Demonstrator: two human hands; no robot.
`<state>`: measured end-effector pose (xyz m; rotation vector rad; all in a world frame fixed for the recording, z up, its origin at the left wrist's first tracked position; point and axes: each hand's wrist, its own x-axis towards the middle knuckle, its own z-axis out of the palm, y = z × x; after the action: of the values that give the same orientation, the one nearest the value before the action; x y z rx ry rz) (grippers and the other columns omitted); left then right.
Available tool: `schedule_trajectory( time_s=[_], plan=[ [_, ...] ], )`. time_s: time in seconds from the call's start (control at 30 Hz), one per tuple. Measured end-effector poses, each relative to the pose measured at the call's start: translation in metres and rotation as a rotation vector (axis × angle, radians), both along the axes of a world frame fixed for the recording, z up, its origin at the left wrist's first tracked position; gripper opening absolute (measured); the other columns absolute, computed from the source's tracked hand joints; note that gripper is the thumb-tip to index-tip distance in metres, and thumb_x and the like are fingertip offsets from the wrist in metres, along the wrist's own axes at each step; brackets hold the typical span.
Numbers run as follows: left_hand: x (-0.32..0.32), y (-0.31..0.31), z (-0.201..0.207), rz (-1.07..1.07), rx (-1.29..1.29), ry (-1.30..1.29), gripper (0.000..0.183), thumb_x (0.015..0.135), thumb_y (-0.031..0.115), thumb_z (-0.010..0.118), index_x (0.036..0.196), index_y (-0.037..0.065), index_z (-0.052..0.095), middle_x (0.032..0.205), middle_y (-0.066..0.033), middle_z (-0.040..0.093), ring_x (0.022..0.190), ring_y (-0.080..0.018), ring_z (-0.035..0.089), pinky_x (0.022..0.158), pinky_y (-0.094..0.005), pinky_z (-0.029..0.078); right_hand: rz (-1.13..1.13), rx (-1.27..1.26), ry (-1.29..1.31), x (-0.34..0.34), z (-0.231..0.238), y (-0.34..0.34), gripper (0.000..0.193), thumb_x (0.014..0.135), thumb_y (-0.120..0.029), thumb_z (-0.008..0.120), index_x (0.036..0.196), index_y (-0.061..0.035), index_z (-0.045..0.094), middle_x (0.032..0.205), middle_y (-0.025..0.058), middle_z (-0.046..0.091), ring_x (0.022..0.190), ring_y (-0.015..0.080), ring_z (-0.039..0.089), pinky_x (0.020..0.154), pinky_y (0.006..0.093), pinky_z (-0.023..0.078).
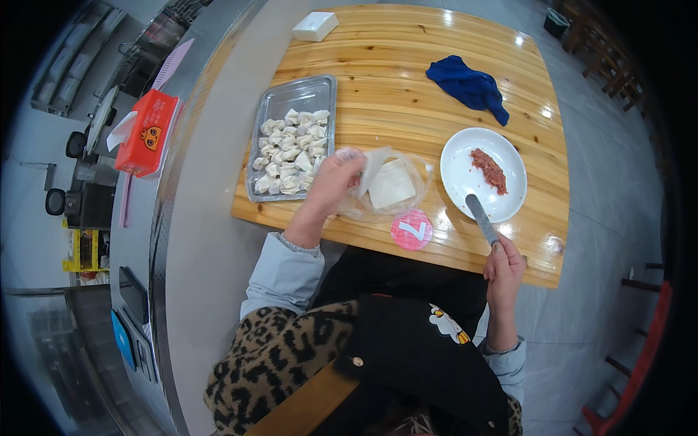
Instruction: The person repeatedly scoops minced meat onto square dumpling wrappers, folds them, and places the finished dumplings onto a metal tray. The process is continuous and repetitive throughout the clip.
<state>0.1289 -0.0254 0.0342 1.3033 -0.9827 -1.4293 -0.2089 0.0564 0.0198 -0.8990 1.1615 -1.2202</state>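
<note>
My left hand (337, 180) is closed, its fingertips pinching a thin, pale wonton wrapper (374, 166). Just right of it, a stack of square wrappers (393, 184) lies on a clear plastic bag (419, 168). My right hand (504, 267) grips a flat metal spatula (481, 220) by its handle. The spatula's tip reaches over the near rim of a white plate (456, 168), where a strip of minced meat (489, 172) lies. To the left, a metal tray (313, 91) holds rows of folded wontons (291, 151); my left hand partly covers its near right corner.
A crumpled dark blue cloth (467, 84) lies at the back right of the wooden table (385, 65). A white box (315, 26) sits at the far left corner. Near the front edge is a round pink sticker (411, 230). A red tissue pack (150, 134) rests on the left-hand counter.
</note>
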Motion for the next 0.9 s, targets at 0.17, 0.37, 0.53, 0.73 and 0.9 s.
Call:
schedule_trajectory(
  time_s=[0.17,0.37,0.53,0.73,0.9],
  plan=[
    [0.009,-0.002,0.008,0.052,0.030,0.437,0.031,0.097,0.021,0.044,0.117,-0.001,0.052,0.110,-0.0100,0.061,0.101,-0.0198,0.061,0.087,-0.0348,0.051,-0.008,-0.008,0.011,-0.004,0.002,-0.004,0.027,0.095,-0.011,0.049,0.117,0.0035,0.057,0.057,-0.0051,0.041,0.045,0.0021,0.032,0.041,0.0187,0.028],
    [-0.015,0.008,0.007,-0.068,0.050,0.857,0.042,0.098,0.031,0.045,0.129,0.003,0.044,0.120,-0.0109,0.056,0.111,-0.0230,0.057,0.093,-0.0404,0.048,-0.047,-0.060,0.253,-0.019,0.014,-0.014,0.026,0.094,-0.006,0.051,0.116,0.0048,0.058,0.062,-0.0023,0.048,0.050,0.0035,0.042,0.045,0.0191,0.034],
    [-0.056,0.015,-0.003,-0.200,0.098,0.934,0.043,0.097,0.021,0.048,0.135,0.004,0.038,0.127,-0.0135,0.053,0.118,-0.0288,0.053,0.101,-0.0449,0.042,-0.147,-0.574,1.108,-0.044,0.021,-0.048,0.024,0.087,-0.003,0.057,0.110,-0.0063,0.066,0.067,0.0094,0.060,0.056,0.0147,0.056,0.051,0.0275,0.044],
    [-0.093,0.023,-0.014,-0.296,0.308,1.108,0.048,0.100,0.029,0.037,0.140,0.002,0.031,0.136,-0.0177,0.045,0.122,-0.0335,0.048,0.103,-0.0461,0.040,0.075,-0.647,1.662,-0.050,0.025,-0.051,0.040,0.074,-0.002,0.057,0.109,-0.0179,0.067,0.063,0.0047,0.054,0.055,0.0228,0.055,0.048,0.0337,0.043],
    [-0.098,0.028,-0.029,-0.177,0.362,0.835,0.048,0.100,0.032,0.036,0.139,0.004,0.034,0.132,-0.0151,0.050,0.116,-0.0306,0.054,0.091,-0.0434,0.048,0.167,-0.651,1.608,-0.055,0.034,-0.041,0.040,0.074,-0.002,0.057,0.109,-0.0187,0.067,0.061,0.0043,0.051,0.053,0.0221,0.054,0.047,0.0342,0.042]
  ],
)
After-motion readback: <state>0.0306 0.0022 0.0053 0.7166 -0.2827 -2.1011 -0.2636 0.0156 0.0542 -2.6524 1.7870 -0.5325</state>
